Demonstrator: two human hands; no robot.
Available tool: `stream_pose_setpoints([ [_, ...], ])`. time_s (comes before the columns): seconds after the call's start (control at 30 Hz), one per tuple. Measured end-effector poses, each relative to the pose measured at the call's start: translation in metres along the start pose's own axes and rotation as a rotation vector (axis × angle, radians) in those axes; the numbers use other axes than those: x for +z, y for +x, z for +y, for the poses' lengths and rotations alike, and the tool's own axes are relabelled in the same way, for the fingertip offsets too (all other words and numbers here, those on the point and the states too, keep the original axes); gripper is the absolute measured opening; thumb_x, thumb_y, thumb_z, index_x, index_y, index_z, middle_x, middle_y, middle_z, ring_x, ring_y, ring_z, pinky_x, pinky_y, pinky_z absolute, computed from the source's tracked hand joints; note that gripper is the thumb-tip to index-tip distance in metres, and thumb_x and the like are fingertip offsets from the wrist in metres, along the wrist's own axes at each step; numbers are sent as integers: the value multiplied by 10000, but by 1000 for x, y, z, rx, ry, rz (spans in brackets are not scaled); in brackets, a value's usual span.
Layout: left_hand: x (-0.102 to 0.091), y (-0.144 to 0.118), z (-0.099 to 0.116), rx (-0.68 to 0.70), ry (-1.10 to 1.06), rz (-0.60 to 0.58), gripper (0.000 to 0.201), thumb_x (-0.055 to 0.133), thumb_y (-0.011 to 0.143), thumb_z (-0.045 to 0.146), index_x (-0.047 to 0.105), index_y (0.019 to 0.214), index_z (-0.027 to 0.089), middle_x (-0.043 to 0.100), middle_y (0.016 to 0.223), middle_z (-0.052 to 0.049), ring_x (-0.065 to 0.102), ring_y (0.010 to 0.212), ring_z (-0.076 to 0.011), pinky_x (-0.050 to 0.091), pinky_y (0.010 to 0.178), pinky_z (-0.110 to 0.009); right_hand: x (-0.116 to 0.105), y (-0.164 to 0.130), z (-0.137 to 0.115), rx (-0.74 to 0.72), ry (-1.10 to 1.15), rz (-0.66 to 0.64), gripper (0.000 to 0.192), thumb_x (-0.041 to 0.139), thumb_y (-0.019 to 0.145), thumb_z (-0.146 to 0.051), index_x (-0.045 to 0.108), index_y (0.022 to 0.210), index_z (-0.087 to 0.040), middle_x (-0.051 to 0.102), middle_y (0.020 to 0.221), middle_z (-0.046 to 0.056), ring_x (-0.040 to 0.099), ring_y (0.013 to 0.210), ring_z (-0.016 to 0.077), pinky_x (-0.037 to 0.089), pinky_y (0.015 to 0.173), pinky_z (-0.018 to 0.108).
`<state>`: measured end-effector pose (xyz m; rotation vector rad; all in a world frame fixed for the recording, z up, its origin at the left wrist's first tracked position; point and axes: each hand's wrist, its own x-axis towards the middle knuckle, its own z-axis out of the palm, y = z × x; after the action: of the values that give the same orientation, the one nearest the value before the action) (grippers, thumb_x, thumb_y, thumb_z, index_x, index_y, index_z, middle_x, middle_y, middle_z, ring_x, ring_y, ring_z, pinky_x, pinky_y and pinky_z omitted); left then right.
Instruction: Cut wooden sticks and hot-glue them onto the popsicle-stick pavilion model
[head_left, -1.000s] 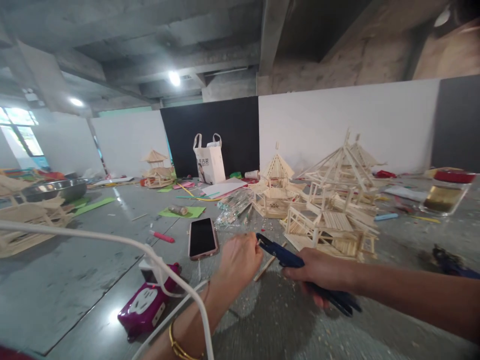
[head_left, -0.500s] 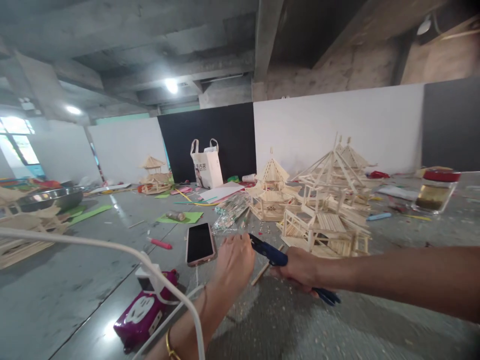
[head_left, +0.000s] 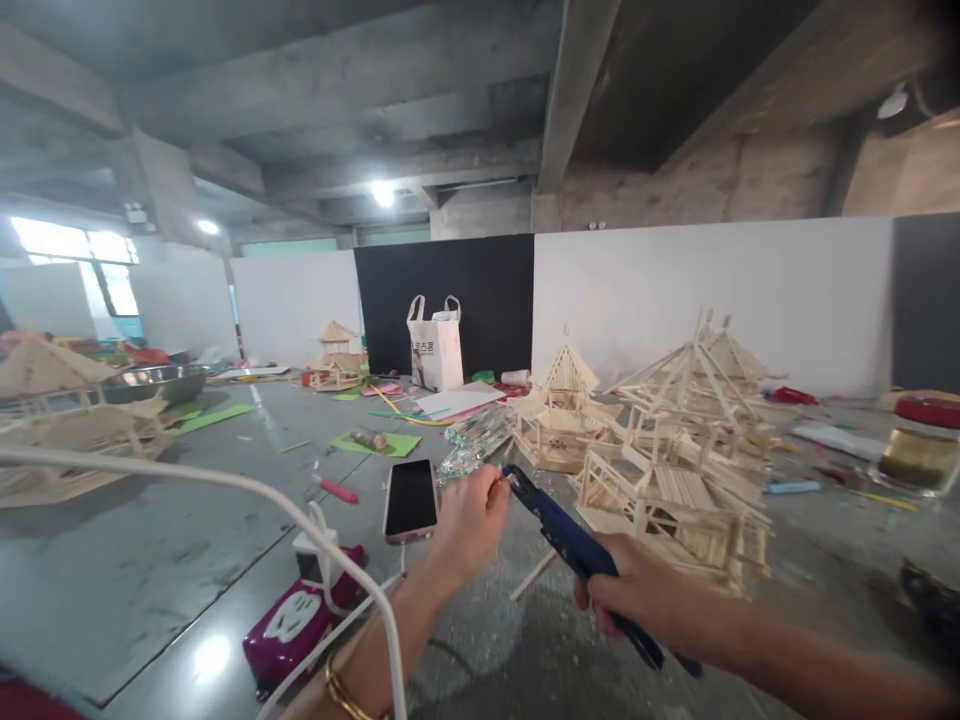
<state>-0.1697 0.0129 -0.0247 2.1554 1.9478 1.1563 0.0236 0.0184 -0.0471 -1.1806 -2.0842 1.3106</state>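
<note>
My left hand [head_left: 472, 520] is closed, its fingertips pinched at the jaws of a pair of blue-handled pliers [head_left: 566, 535]. Whatever lies in that pinch is mostly hidden; only a tiny pale bit shows by the fingertips. The pliers slant up to the left, with my right hand [head_left: 634, 585] wrapped round their handles. Beneath them a thin wooden stick [head_left: 534, 575] lies on the grey table. Beyond my right hand stands a low wooden stick model [head_left: 675, 500] with open frames. A phone [head_left: 411, 500] lies left of my left hand.
A purple power strip [head_left: 281, 640] and a white cable [head_left: 300, 515] are at the near left. Pagoda-like stick models [head_left: 566, 410] stand farther back. A plastic-wrapped bundle [head_left: 476, 440], a paper bag [head_left: 437, 350] and a red-lidded jar [head_left: 919, 455] are also on the table.
The view has shifted, so the surroundings appear farther right and lower. The pliers now slope more steeply, with my right hand lower. My left hand stays by their jaws.
</note>
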Motion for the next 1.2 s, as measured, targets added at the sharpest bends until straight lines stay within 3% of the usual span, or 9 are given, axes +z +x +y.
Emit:
stream_pose_setpoints([
  [0.07, 3, 1, -1, -31, -86, -9, 246, 391, 799, 260, 451, 574, 183, 393, 495, 48, 425, 515, -106, 230, 478, -206, 2, -4, -2, 10, -2, 21, 129, 420, 594, -187, 505, 686, -154, 537, 484, -13, 505, 463, 108, 356, 434, 194],
  [0.2, 12, 3, -5, -100, -203, -40, 311, 300, 824, 296, 505, 632, 162, 322, 440, 66, 345, 409, -88, 236, 420, -194, 0, -2, -6, 118, 472, -270, 290, 404, 555, -202, 499, 822, -145, 604, 679, 40, 567, 529, 159, 444, 500, 287],
  [0.27, 14, 3, -6, -101, -226, -52, 353, 263, 839, 311, 527, 665, 152, 308, 430, 72, 320, 382, -84, 248, 408, -192, -4, 0, -5, 107, 573, -304, 310, 402, 551, -193, 493, 844, -141, 608, 699, 50, 576, 544, 172, 461, 529, 322],
  [0.43, 7, 0, -3, -26, -164, -15, 343, 311, 843, 333, 553, 665, 168, 420, 474, 41, 413, 455, -101, 269, 465, -204, -11, -5, -2, 85, 180, -46, 197, 391, 594, -200, 503, 743, -135, 566, 497, 18, 521, 467, 129, 359, 442, 214],
  [0.6, 7, -5, 1, 80, -18, 29, 248, 342, 841, 250, 509, 670, 183, 529, 582, 11, 490, 557, -122, 286, 546, -224, -7, -11, 2, 29, -58, 36, 176, 382, 601, -182, 514, 714, -155, 537, 500, -15, 493, 491, 111, 357, 456, 203],
  [1.2, 8, -9, 3, 198, 303, 2, 233, 289, 883, 243, 508, 830, 187, 641, 691, -34, 616, 655, -187, 331, 553, -273, -5, -12, 5, 89, 61, -53, 50, 410, 656, -198, 453, 663, -173, 527, 471, -23, 481, 431, 95, 362, 415, 189],
])
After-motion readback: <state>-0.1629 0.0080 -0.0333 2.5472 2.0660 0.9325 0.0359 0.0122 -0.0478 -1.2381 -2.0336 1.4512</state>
